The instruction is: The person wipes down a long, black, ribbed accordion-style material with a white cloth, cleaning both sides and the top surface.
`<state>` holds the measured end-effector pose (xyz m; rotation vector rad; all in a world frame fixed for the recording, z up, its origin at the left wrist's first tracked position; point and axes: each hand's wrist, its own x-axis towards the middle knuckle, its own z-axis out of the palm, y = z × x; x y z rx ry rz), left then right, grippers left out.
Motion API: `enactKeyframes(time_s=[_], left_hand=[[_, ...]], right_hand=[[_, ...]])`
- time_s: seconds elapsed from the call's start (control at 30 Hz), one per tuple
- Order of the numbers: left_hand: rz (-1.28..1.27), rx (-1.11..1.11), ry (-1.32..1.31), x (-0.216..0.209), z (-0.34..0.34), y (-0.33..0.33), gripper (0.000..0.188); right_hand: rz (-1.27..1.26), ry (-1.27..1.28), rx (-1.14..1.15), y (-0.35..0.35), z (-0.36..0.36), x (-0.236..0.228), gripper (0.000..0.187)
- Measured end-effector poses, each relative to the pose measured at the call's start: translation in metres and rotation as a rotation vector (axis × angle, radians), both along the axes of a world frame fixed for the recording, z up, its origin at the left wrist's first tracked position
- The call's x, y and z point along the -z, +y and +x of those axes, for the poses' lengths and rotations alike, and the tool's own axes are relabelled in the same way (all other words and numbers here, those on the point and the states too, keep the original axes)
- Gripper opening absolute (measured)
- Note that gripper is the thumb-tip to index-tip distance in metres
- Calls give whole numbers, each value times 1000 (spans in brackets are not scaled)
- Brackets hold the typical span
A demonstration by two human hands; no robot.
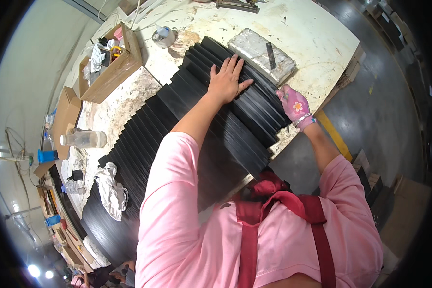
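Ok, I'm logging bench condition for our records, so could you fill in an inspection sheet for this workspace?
Surface: white table, stained and smeared.
Work material: black pleated sheet, spread across the table.
Clutter: crumpled white cloth lying on the pleats; clear container with a white lid, on its side; open cardboard box of mixed items; wrapped block with a dark bar on top.
Left hand: bare, fingers spread over the pleats.
Right hand: pink-gloved, at the sheet's right edge; grip unclear.
Cables: thin, hanging near the left wall.
Surroundings: grey floor with a yellow stripe, at right.
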<state>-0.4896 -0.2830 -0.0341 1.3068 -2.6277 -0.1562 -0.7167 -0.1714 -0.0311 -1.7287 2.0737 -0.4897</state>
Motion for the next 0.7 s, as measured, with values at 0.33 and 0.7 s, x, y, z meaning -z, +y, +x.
enactKeyframes(time_s=[0.33, 0.7], left_hand=[[-106, -7, 55, -8, -8, 5, 69], [-142, 62, 83, -10, 1, 18, 54]], right_hand=[[-96, -76, -77, 0, -4, 3, 38], [-80, 105, -32, 23, 5, -15, 31]])
